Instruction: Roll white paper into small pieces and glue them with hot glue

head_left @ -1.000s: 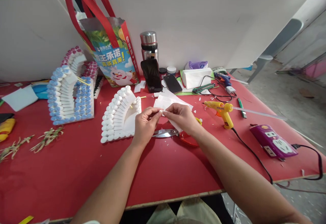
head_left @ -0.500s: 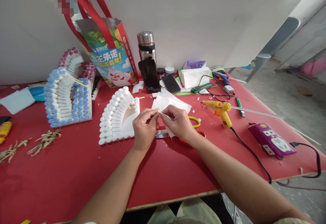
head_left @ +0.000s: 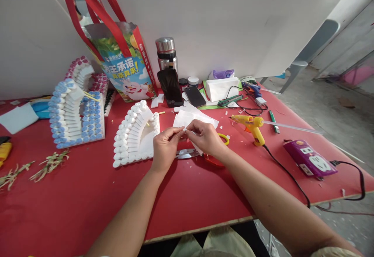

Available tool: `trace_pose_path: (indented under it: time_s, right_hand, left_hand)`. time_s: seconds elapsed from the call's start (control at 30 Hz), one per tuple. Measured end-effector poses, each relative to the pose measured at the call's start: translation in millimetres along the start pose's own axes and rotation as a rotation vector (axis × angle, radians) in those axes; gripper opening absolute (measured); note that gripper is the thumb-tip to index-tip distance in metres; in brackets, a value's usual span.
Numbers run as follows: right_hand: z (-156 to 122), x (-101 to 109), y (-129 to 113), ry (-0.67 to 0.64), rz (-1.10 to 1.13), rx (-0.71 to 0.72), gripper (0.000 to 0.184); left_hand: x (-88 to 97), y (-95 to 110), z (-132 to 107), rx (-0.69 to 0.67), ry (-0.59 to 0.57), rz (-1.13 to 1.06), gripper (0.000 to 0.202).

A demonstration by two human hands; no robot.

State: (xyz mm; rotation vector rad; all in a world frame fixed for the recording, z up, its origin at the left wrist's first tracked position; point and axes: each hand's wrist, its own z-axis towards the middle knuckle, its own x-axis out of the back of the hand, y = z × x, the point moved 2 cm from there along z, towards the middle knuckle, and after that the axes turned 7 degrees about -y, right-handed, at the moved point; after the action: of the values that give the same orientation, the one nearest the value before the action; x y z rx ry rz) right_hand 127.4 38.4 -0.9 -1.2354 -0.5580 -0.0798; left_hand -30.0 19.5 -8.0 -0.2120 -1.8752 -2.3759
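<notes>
My left hand (head_left: 165, 147) and my right hand (head_left: 206, 138) meet fingertip to fingertip over the red table. Both are closed in a pinch on a small piece of white paper (head_left: 184, 129), mostly hidden by the fingers. Behind them lie white paper sheets (head_left: 191, 116). Below my hands rest scissors (head_left: 187, 154) with red and yellow handles, partly covered by my right hand. Just left of my left hand stands a curved white model (head_left: 128, 134) made of rolled white pieces.
A blue-and-white model (head_left: 61, 110) and dried stalks (head_left: 51, 165) are at left. At right lie a yellow glue gun (head_left: 253, 126) and a purple power strip (head_left: 311, 159). A printed bag (head_left: 128, 64), steel flask (head_left: 166, 52) and phones (head_left: 195, 96) stand or lie at the back.
My hands stay pinched together and shift only slightly. More of the scissors' blades and red handle shows beneath my right hand. The view has moved a little.
</notes>
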Motion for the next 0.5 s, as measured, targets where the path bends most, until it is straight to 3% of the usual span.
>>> trace_pose_path:
  time_s: [0.1,0.23,0.37,0.5]
  right_hand:
    - [0.5,5.9,-2.3,-0.058,0.005,0.046,0.013]
    - [0.8,10.7,-4.4,-0.114,0.012,0.072,0.013]
    - [2.2,8.5,-2.7,-0.111,0.041,0.059,0.012]
    - [4.5,1.3,4.9,0.013,0.076,-0.08,0.013]
  left_hand:
    - [6.4,1.6,5.5,0.129,-0.064,-0.186,0.02]
    - [10.6,2.0,9.8,0.221,-0.184,-0.237,0.025]
    - [10.5,2.7,10.3,0.156,-0.19,-0.177,0.024]
    - [8.4,5.3,9.0,0.047,-0.12,-0.07,0.018]
